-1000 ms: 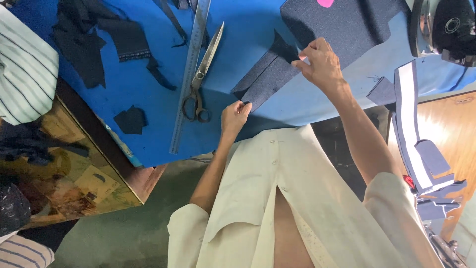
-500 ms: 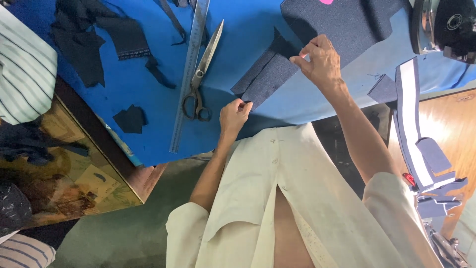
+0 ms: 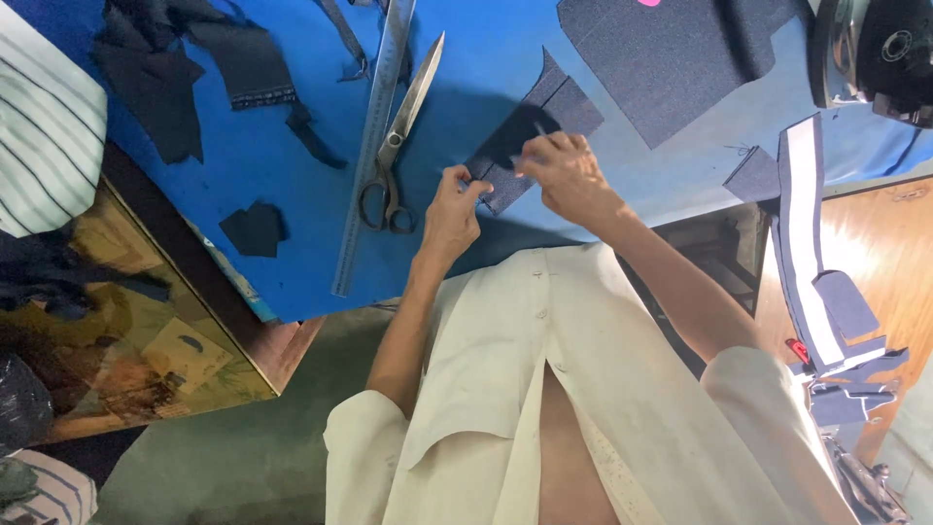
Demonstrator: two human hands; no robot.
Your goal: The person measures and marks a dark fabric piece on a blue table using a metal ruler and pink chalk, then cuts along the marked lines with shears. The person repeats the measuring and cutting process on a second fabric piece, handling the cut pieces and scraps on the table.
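Note:
A small dark navy cloth piece (image 3: 533,136) lies on the blue table top (image 3: 292,224). My left hand (image 3: 455,206) pinches its near corner. My right hand (image 3: 564,175) rests on the same piece a little to the right, fingers closed on its edge; something thin and pale shows between those fingers, too small to name. Large scissors (image 3: 397,146) and a long metal ruler (image 3: 374,146) lie just left of my left hand.
A bigger navy cloth panel (image 3: 671,58) lies at the far right of the table, an iron (image 3: 875,53) beyond it. Dark scraps (image 3: 185,68) sit at the far left. Striped navy and white strips (image 3: 807,253) hang at the right.
My right hand has come down and leftward from the far end of the cloth piece to close beside my left hand. The left hand has shifted slightly up the piece.

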